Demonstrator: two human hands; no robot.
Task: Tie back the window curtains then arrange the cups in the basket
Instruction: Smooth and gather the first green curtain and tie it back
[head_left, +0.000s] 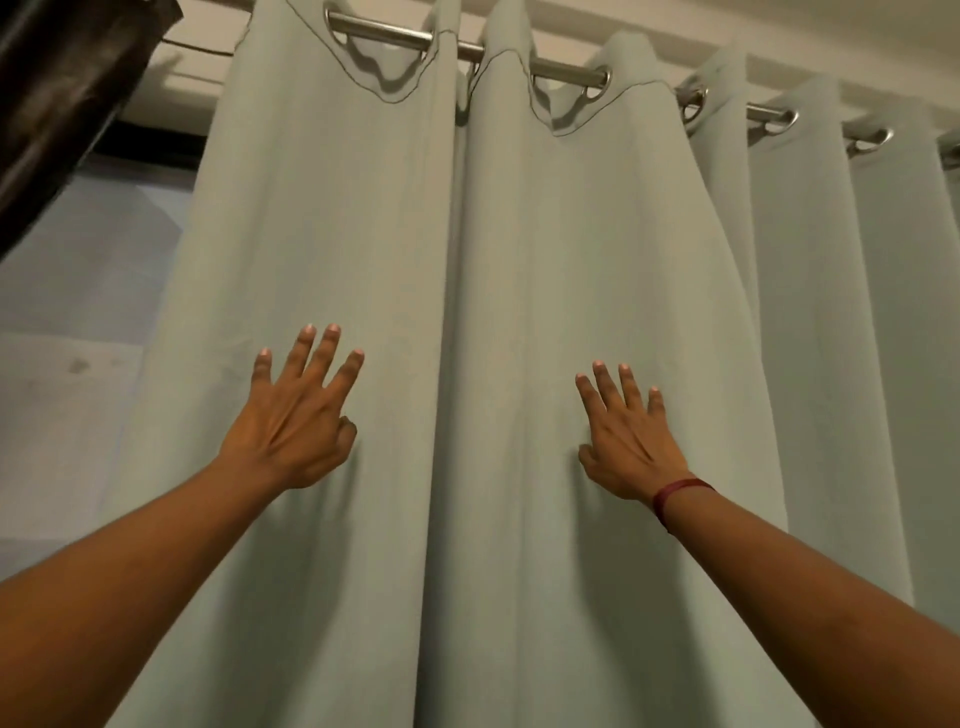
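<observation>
Both hands out front: left hand (291, 421) at 8 o'clock, right hand (626, 441) at 4, fingers spread flat on the curtains (493, 291), gripping nothing. Curtains hang closed from the rod (566, 70) at 12; cups, basket out of view. Risk: flat palms may slip without gathering cloth, and a hard tug could strain the eyelets.

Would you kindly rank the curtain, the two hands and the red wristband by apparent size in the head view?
1. curtain, by far the largest
2. left hand and right hand: much alike, so left unranked
3. wristband, the smallest
</observation>
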